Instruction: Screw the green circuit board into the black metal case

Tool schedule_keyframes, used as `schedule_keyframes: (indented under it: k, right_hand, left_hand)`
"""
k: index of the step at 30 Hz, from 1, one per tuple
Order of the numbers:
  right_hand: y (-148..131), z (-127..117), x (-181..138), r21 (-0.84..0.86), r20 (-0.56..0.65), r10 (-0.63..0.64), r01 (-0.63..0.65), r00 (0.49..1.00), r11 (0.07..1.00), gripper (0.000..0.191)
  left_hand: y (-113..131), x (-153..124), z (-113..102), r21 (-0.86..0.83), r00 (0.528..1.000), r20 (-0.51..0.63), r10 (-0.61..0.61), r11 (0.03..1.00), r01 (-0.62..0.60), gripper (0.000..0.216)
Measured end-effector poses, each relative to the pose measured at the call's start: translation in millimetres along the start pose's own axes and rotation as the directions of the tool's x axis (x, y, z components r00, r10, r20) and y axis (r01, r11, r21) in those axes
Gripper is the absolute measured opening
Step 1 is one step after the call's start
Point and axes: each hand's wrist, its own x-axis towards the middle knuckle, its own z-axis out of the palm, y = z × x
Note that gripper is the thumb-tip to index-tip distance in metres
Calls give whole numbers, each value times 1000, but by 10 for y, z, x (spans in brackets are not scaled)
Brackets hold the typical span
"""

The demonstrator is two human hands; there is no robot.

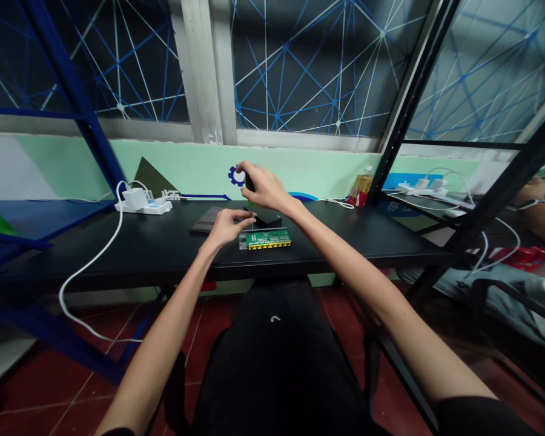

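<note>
A green circuit board (pixel 269 240) lies on the black table (pixel 163 248) in front of me. My right hand (pixel 263 186) is closed round the black handle of a screwdriver (pixel 251 183), held upright with its thin shaft pointing down at the board's left end. My left hand (pixel 227 226) sits just left of the board, its fingers pinched near the screwdriver's shaft at the board's edge. What, if anything, the left fingers hold is too small to see.
A dark phone or tablet (pixel 208 220) lies behind the board. A white power strip (pixel 144 203) with a cable sits at the left. A yellow drink bottle (pixel 360 188) stands at the right. Another person's arm (pixel 542 209) shows at the far right beyond black shelf posts.
</note>
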Motion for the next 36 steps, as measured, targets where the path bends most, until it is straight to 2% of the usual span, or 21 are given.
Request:
schedule_keyframes:
  k: [3, 8, 16, 25, 30, 32, 36]
  right_hand:
    - [-14, 12, -4, -20, -11, 31, -31, 999, 999, 38]
    - [3, 20, 3, -16, -29, 32, -32, 999, 999, 33]
    - [7, -24, -10, 27, -11, 50, -50, 999, 998, 33]
    - [-22, -27, 0, 41, -21, 69, -68, 997, 997, 31]
    - [-62, -32, 8, 26, -28, 79, -78, 996, 997, 31]
    - [-69, -31, 6, 19, -36, 83, -82, 996, 996, 32]
    - [-76, -20, 1, 1, -43, 82, -82, 996, 997, 33]
  left_hand:
    - [0, 3, -8, 14, 1000, -6, -1, 1000, 1, 22]
    - [16, 1, 30, 90, 994, -109, -1, 996, 11, 18]
    - [49, -6, 7, 40, 999, 22, 26, 999, -27, 24]
    - [29, 0, -6, 135, 996, -81, 32, 991, -21, 20]
    - [27, -10, -11, 63, 999, 30, 15, 998, -17, 24]
    - [31, -11, -2, 80, 999, 40, -11, 997, 8, 23]
    - [30, -17, 48, 208, 999, -52, -8, 978, 19, 22]
